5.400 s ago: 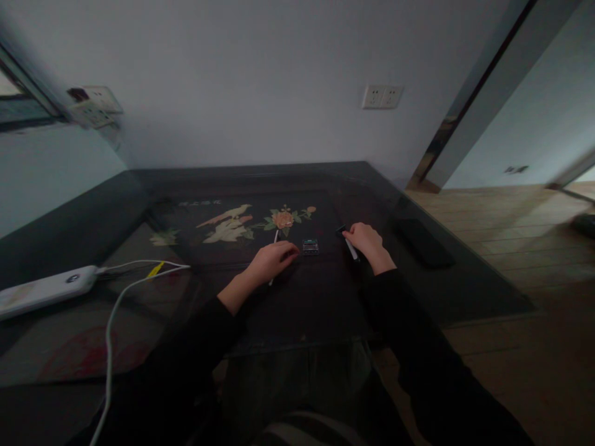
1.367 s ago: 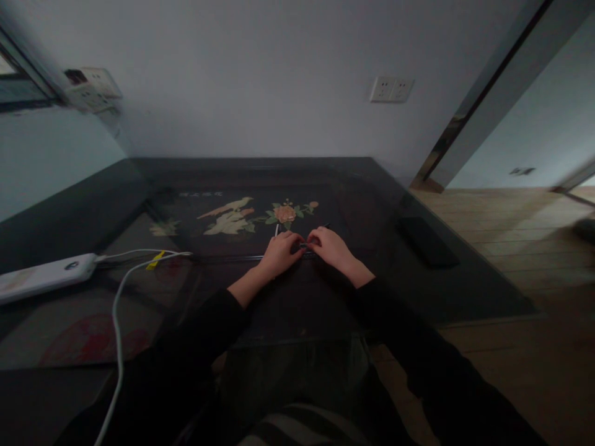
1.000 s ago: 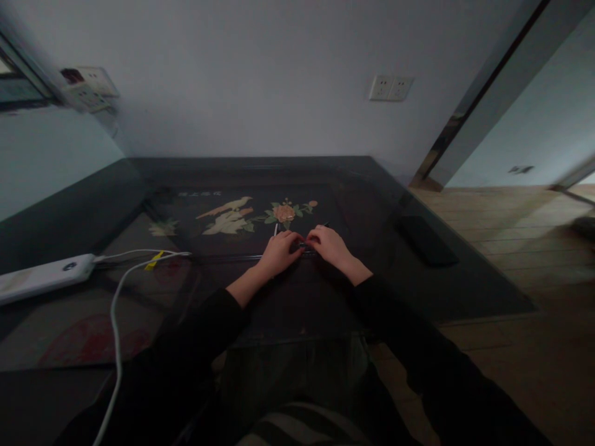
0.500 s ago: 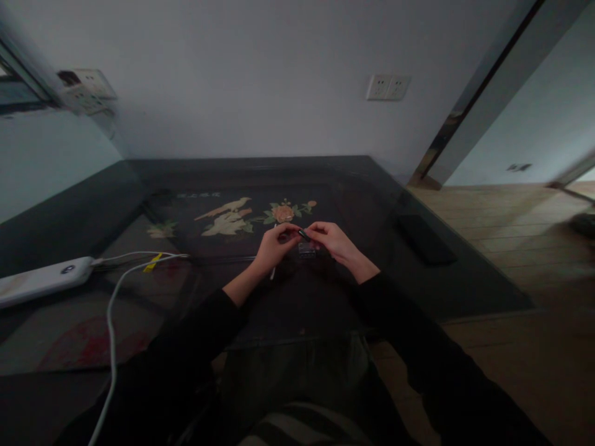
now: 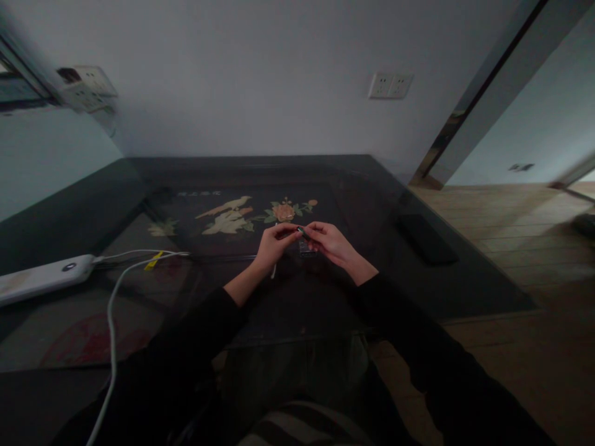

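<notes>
Over the dark tabletop (image 5: 302, 303), my two hands meet at a small dark piece (image 5: 303, 233) with a greenish end, too small to name. My left hand (image 5: 274, 243) pinches its near left end between thumb and fingers. On the other side my right hand (image 5: 332, 243) has its fingers closed round it. Just below the fingertips lies a small dark rectangular item (image 5: 307, 250) with pale markings, partly covered by the right hand. A thin white stick (image 5: 274, 271) pokes out from under my left hand; its middle is hidden.
A white power strip (image 5: 46, 279) lies at the left, with a white cable (image 5: 111, 322) looping toward the front edge and a yellow tag (image 5: 152, 261). A black flat object (image 5: 426, 240) rests at the right. Bird-and-flower artwork (image 5: 227, 220) shows in the tabletop.
The small piece has turned slightly between my fingers, and its greenish end now shows. My hands stay in nearly the same place.
</notes>
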`<state>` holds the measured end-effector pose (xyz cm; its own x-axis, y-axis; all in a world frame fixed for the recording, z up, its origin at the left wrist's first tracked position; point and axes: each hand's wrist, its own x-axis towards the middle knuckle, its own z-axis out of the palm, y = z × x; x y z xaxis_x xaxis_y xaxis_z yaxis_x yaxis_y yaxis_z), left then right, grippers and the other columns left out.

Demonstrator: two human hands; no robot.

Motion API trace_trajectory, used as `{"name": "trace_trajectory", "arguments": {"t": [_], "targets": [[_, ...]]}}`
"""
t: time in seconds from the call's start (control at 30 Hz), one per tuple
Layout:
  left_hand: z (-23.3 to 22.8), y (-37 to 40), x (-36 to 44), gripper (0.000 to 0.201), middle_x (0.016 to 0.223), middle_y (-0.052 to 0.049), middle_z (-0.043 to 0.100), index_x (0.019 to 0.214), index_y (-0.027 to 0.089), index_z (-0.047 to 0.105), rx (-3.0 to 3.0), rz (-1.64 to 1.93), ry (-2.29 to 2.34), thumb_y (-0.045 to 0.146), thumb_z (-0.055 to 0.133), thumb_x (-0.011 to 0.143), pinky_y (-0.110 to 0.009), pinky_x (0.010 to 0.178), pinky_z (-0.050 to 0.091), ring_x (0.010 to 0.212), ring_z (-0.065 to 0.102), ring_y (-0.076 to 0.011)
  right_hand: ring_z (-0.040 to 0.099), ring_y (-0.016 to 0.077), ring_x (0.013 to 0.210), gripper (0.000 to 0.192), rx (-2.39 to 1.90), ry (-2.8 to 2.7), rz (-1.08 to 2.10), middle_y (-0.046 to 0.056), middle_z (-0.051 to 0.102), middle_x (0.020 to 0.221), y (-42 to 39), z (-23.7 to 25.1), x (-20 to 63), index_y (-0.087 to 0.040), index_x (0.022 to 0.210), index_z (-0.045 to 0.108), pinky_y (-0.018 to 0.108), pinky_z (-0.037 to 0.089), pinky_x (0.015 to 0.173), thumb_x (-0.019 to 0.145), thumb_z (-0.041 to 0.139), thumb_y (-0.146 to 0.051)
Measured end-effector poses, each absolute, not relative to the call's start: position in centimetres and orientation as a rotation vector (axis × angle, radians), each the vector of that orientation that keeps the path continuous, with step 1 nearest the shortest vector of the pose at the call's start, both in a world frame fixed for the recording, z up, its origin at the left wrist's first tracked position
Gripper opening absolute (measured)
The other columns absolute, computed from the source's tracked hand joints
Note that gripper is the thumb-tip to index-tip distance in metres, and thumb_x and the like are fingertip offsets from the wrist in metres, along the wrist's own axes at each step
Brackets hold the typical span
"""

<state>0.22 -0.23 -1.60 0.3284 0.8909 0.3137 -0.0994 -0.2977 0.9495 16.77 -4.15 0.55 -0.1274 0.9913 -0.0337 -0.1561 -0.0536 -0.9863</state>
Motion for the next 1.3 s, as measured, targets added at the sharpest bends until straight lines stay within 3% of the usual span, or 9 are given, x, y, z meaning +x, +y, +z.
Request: {"name": "trace_trajectory", "arguments": {"t": [0.37,0.6,0.87,1.3], "targets": [[-1.5,-0.2,0.2,0.021,0.09,-0.005,0.073,0.087,0.016,0.066,1.522,1.192,0.753,0.033,0.074,0.076,-0.032,0.082,0.054,0.087,0.068,-0.017,0.053,0.0093,0.053,0.032,-1.154,-1.317,1.117,-0.002,0.061,0.066,-3.7,0.7,17.6,-0.017,0.08,0.063,0.023,0.041,0.052,0.082,0.068,-0.048],[-1.7,-0.2,0.1,0.013,0.083,-0.004,0.071,0.087,0.017,0.067,1.937,1.129,0.895,0.026,0.07,0.079,-0.028,0.069,0.05,0.077,0.065,-0.0156,0.053,0.0107,0.053,0.035,-1.197,-1.442,0.985,-0.001,0.059,0.065,-3.5,0.7,18.4,-0.017,0.081,0.064,0.024,0.04,0.052,0.082,0.065,-0.052],[-1.7,-0.1,-0.5,0.006,0.085,-0.005,0.071,0.089,0.019,0.069,2.417,1.095,0.903,0.021,0.067,0.084,-0.034,0.078,0.051,0.084,0.063,-0.0196,0.055,0.0133,0.06,0.023,-1.372,-1.722,0.766,0.0,0.061,0.064,-3.4,0.2,18.4,-0.016,0.075,0.065,0.025,0.039,0.058,0.083,0.067,-0.037],[-1.7,0.2,-0.7,0.013,0.097,-0.008,0.073,0.098,0.021,0.074,2.482,1.065,0.834,0.023,0.067,0.086,-0.038,0.087,0.051,0.095,0.065,-0.0217,0.055,0.0112,0.053,0.011,-1.402,-1.653,0.966,0.0,0.061,0.06,-3.2,0.1,18.6,-0.015,0.074,0.064,0.023,0.041,0.053,0.081,0.068,-0.022]]}}
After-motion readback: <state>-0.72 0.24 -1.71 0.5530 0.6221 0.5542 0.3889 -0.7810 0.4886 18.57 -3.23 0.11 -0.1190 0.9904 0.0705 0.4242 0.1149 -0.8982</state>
